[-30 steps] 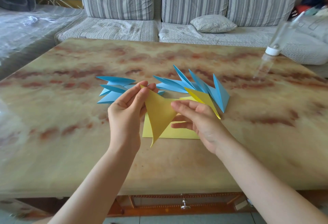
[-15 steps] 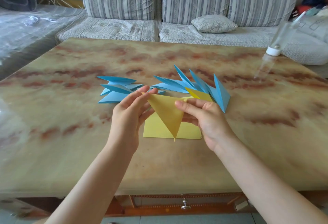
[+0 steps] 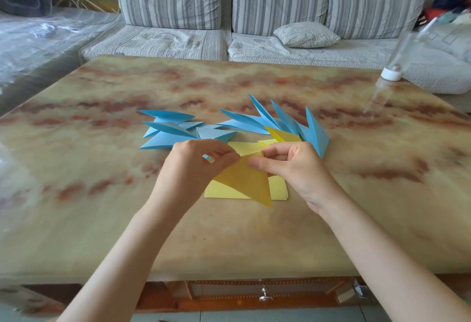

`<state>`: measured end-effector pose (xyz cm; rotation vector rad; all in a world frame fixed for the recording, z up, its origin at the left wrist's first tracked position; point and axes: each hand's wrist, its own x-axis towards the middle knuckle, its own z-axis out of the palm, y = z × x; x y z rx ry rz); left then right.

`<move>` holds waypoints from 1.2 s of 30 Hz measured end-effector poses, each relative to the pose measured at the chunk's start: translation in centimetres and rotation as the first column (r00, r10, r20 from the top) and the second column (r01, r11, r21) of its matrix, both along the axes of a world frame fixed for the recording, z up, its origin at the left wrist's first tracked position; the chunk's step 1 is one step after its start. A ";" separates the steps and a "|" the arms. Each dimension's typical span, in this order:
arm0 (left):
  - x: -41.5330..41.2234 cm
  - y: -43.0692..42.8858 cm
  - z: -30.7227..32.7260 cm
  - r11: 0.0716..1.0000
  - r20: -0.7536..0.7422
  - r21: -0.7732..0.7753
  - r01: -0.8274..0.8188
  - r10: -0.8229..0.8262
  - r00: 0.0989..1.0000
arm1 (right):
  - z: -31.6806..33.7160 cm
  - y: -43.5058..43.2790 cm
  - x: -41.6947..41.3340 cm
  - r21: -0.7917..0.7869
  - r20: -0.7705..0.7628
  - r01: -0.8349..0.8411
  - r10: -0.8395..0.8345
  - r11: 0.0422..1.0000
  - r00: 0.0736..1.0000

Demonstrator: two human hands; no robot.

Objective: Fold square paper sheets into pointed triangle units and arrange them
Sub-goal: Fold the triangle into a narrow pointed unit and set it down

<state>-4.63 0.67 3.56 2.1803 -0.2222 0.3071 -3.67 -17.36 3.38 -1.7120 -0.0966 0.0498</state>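
Here, in the head view, both hands work over the middle of a marbled table. The left hand and the right hand each pinch the top of a yellow triangle between thumb and fingers, closed lightly on the paper, not clenched. They meet at its upper corner, probably so the edges can be lined up before the next crease is pressed. The triangle is lifted a little, its long point hanging down toward the person, which leaves the fold free to be adjusted in the air.

Directly beneath it lies a stack of yellow sheets, flat and square to the table edge, kept close so the next sheet is easy to reach. Just behind the hands sit the finished pieces: one cluster of blue units to the left and a fan of blue units to the right, with one yellow unit tucked into the fan's near side. They are set apart from the stack, seemingly to keep done work out of the folding space.

A clear bottle stands at the far right corner, well apart.
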 end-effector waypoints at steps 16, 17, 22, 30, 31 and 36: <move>-0.2 -1.0 -0.4 0.996 0.068 -0.083 -0.020 0.026 0.997 | -0.4 0.1 0.3 0.098 0.045 0.078 -0.083 0.992 0.996; -0.1 -0.9 -0.5 0.996 0.066 -0.090 -0.028 0.034 0.997 | -0.4 0.0 0.3 0.098 0.010 0.061 -0.062 0.993 0.998; 0.3 -0.4 -0.7 0.993 0.064 -0.105 -0.052 0.059 0.996 | -0.5 -0.4 0.2 0.081 -0.022 0.031 -0.030 0.996 0.999; 0.5 -0.1 -0.7 0.987 -0.088 -0.159 -0.008 -0.006 0.996 | -0.6 -0.2 0.0 0.021 0.064 0.020 -0.021 1.000 0.998; 0.4 -0.3 -0.6 0.985 -0.091 -0.174 0.005 -0.021 0.996 | -0.6 0.0 -0.1 0.003 0.078 0.006 -0.006 1.000 0.997; 0.4 -0.8 -0.7 0.982 -0.075 -0.187 0.001 -0.015 0.997 | -0.5 0.8 -0.5 -0.053 0.133 -0.042 0.049 0.998 0.990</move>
